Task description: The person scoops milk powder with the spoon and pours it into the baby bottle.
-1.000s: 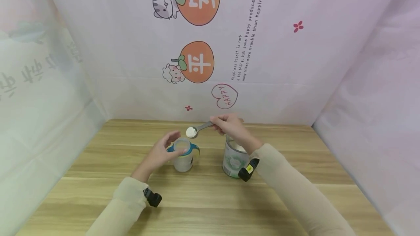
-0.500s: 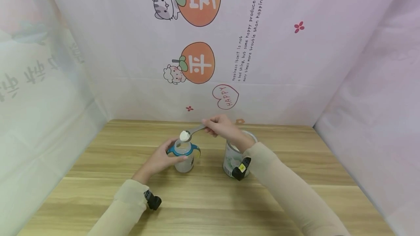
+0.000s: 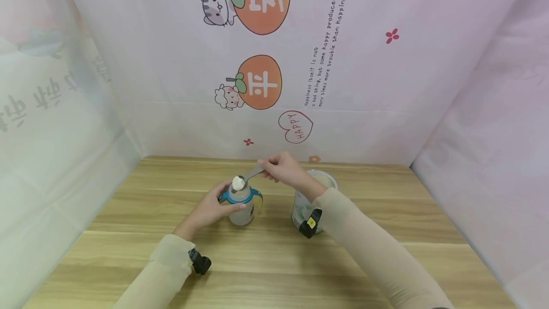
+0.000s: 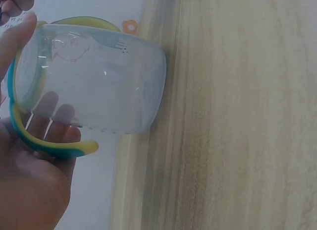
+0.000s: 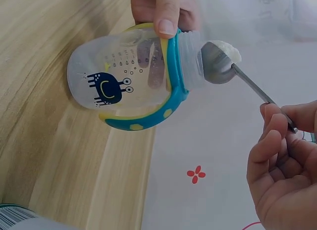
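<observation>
A clear baby bottle (image 5: 133, 71) with blue-and-yellow handles and a dark monster print stands upright on the table, its mouth uncovered. My left hand (image 3: 213, 209) grips it around the upper part, with the thumb on the near side and the fingers behind, showing through the plastic in the left wrist view. My right hand (image 3: 283, 169) pinches the handle of a metal spoon (image 5: 218, 64). White powder (image 3: 238, 183) is heaped in the spoon's bowl, which sits right at the bottle's mouth. Whether bowl and rim touch, I cannot tell.
A large tin (image 3: 300, 209) with a green-and-white label stands open on the table to the right, partly hidden behind the right wrist. The wooden table (image 3: 266, 271) meets a printed cloth backdrop (image 3: 351, 132) at its rear edge, and cloth walls rise on both sides.
My right hand has carried the powder-filled spoon left and down to the bottle's mouth. My left hand, loosely around the bottle before, has closed in on it.
</observation>
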A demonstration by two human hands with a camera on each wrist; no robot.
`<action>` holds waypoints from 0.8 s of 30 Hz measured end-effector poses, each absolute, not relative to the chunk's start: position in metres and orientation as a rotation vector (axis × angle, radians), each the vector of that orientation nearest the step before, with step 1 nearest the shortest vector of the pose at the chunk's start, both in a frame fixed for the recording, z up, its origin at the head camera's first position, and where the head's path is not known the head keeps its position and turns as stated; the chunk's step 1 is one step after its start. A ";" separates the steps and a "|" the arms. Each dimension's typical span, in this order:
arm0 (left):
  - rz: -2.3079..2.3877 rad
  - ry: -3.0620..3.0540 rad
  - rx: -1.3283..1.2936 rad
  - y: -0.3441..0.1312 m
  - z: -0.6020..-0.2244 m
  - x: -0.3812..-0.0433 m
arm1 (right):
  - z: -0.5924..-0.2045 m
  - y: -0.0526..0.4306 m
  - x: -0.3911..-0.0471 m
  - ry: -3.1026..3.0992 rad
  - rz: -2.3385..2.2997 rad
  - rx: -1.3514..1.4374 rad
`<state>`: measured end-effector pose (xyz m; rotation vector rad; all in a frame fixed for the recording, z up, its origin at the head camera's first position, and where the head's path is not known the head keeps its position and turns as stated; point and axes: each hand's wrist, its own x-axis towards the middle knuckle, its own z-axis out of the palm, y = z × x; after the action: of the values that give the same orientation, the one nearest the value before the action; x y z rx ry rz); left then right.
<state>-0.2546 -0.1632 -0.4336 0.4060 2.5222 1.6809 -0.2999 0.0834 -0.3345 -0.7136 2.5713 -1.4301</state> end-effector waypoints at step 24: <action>1.670 2.535 0.411 -0.164 -0.438 -0.259 | -0.345 0.071 -0.287 2.843 -1.200 -1.064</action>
<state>-0.2586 -0.1643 -0.4382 0.4109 2.5355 1.6705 -0.2871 0.0709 -0.3453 -1.0645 2.8434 -1.2003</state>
